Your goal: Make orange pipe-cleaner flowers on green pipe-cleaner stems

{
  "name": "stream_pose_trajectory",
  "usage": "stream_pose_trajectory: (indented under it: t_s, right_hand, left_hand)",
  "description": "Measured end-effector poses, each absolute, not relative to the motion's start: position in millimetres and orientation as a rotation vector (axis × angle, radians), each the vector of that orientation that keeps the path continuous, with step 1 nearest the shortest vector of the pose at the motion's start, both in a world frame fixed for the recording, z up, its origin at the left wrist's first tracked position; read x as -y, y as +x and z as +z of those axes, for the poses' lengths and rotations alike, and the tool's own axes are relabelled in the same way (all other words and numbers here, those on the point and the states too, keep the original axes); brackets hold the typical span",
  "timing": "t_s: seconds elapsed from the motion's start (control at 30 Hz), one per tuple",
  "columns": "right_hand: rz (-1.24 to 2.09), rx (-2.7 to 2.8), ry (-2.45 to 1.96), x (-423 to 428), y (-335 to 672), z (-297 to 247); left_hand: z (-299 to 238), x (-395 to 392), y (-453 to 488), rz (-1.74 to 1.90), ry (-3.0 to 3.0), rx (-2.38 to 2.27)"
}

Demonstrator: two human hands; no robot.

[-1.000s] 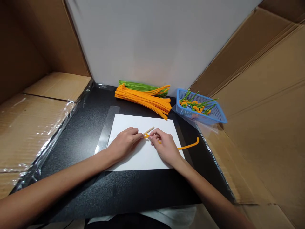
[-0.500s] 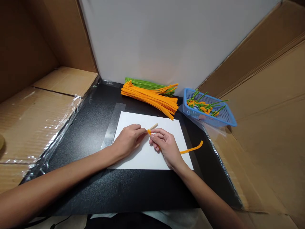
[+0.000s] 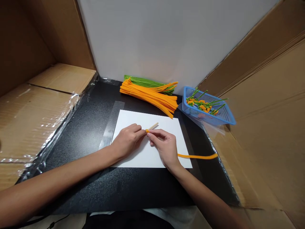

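Note:
Over a white sheet of paper [image 3: 140, 160], my left hand [image 3: 127, 138] is closed around a thin pale wooden stick [image 3: 153, 126], whose far end sticks out up and to the right. A small loop of orange fuzzy pipe cleaner [image 3: 197, 156] shows at the stick, right at the left fingertips. My right hand [image 3: 166, 146] pinches the pipe cleaner between thumb and index finger, close against the left fingers. Its long tail comes out from behind the right wrist and stretches over the paper's right edge. The left fingers hide the near end of the stick.
Behind the paper lies a thick bundle of orange pipe cleaners [image 3: 150, 96], with green pipe cleaners [image 3: 143, 81] behind it. At the back right stands a blue plastic basket [image 3: 221, 120] holding several orange-and-green pieces. Cardboard walls [image 3: 269, 105] flank the black table [image 3: 78, 127].
The pipe cleaner's tail has swung out straighter and further to the right. My right hand has turned slightly, its fingers now closer to the left fingertips. The left hand stays almost still.

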State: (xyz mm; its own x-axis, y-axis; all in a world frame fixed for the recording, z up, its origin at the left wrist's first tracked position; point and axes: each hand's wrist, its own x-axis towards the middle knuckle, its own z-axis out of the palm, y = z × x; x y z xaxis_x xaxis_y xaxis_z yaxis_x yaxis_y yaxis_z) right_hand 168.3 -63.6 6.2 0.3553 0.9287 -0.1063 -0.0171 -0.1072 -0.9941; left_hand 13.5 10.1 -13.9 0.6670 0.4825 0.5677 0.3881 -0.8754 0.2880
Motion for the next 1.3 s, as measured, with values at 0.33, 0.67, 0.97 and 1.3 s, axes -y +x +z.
stream_pose_trajectory:
  t_s: [0.33,0.67,0.97,1.3]
  right_hand:
    - [0.965,0.914,-1.441,64,171,4]
    - [1.044,0.972,-1.491,62,177,9]
    - [1.157,0.967,-1.5,62,187,10]
    - [1.379,0.973,-1.515,56,194,18]
  left_hand:
    - [-14,-11,14,1.044,2.57,-0.722]
    - [-19,-13,13,0.972,2.659,-0.715]
    - [-17,-10,12,0.972,2.778,-0.791]
    - [-12,-10,10,0.958,2.958,-0.62]
